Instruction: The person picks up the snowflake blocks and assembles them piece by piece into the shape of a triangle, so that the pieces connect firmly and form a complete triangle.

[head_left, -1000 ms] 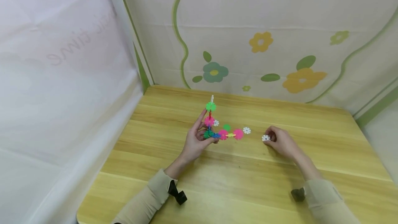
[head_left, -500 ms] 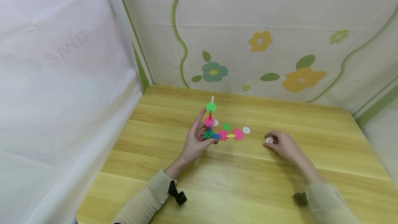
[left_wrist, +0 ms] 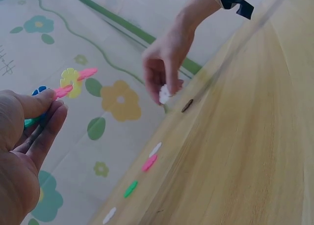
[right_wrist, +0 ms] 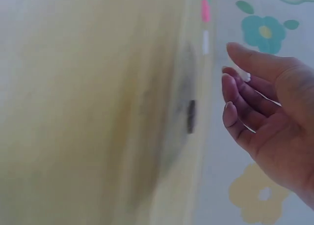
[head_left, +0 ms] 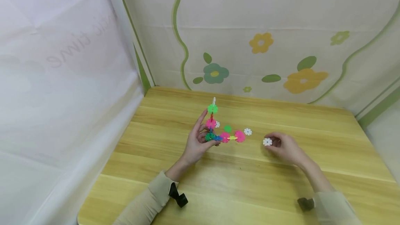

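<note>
My left hand [head_left: 193,145] holds an L-shaped chain of interlocking snowflake discs [head_left: 224,137] by its dark green and blue corner. One arm of the chain runs upward through pink, red and light green to a white disc [head_left: 214,100] seen edge-on. The other arm reaches right, with pink, yellow and pink discs. To the right, my right hand [head_left: 289,148] pinches a loose white disc [head_left: 267,142] between thumb and fingers, raised over the table. In the right wrist view that disc is mostly hidden behind the fingers.
On the wooden table [head_left: 225,183] lie white [left_wrist: 155,149], pink [left_wrist: 149,162] and green [left_wrist: 130,189] discs, plus another white disc [left_wrist: 109,215]. A dark brown flat piece [left_wrist: 187,105] lies below my right hand. Printed cloth [head_left: 237,44] hangs behind the table.
The white disc in my right hand has turned and shifted to the fingertips, its face now showing. The left hand and chain stay nearly still.
</note>
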`<state>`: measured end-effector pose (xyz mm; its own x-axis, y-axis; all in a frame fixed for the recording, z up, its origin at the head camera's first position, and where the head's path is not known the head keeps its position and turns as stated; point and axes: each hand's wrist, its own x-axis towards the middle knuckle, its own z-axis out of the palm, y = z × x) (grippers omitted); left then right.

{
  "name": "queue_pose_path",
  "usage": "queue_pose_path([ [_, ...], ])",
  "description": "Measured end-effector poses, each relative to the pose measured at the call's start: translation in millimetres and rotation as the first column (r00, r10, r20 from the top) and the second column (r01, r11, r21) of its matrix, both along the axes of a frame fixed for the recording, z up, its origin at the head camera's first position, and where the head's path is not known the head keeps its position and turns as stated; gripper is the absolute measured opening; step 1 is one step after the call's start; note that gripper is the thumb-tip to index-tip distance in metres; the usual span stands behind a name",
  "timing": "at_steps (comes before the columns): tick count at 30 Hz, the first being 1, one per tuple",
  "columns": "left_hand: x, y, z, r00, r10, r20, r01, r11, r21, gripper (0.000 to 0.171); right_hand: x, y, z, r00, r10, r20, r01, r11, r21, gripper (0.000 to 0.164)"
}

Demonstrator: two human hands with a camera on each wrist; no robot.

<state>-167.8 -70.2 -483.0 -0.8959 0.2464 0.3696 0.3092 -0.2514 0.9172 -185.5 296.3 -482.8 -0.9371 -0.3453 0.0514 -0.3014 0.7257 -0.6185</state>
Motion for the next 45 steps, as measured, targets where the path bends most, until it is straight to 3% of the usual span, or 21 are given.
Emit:
queue_pose_path([
  [8,1.7,-0.1,1.1,1.0,-0.016,-0.015,0.016,1.0,0.0,0.111,2.2,-16.9,44.8,0.972,0.005,-0.236,-0.028,0.995,-0.093,0.032],
  [13,2.5,-0.1,2.2,0.999,-0.024,-0.029,0.024,1.0,-0.014,0.108,3.7,-29.6,73.2,0.946,0.03,-0.323,-0.065,0.993,-0.096,0.035],
  [18,4.2,0.1,3.8,0.999,-0.033,-0.036,0.032,0.999,-0.039,0.107,5.9,-44.4,90.8,0.927,0.047,-0.372,-0.089,0.991,-0.099,0.037],
  [26,7.0,2.1,4.7,0.995,-0.066,-0.077,0.062,0.997,-0.051,0.103,-6.2,-62.9,98.3,0.862,-0.005,-0.507,-0.106,0.976,-0.191,0.043],
  [32,8.4,5.0,4.7,0.992,-0.075,-0.096,0.07,0.996,-0.06,0.1,-9.2,-72.4,102.6,0.851,-0.048,-0.523,-0.087,0.969,-0.23,0.044],
  [37,9.0,5.3,4.8,0.993,-0.051,-0.102,0.043,0.997,-0.07,0.099,-2.9,-73.7,107.8,0.853,0.016,-0.522,-0.123,0.977,-0.172,0.045],
  [45,9.9,4.2,4.3,0.994,-0.033,-0.103,0.025,0.997,-0.079,0.1,9.2,-71.0,110.8,0.833,0.136,-0.536,-0.191,0.98,-0.048,0.048],
])
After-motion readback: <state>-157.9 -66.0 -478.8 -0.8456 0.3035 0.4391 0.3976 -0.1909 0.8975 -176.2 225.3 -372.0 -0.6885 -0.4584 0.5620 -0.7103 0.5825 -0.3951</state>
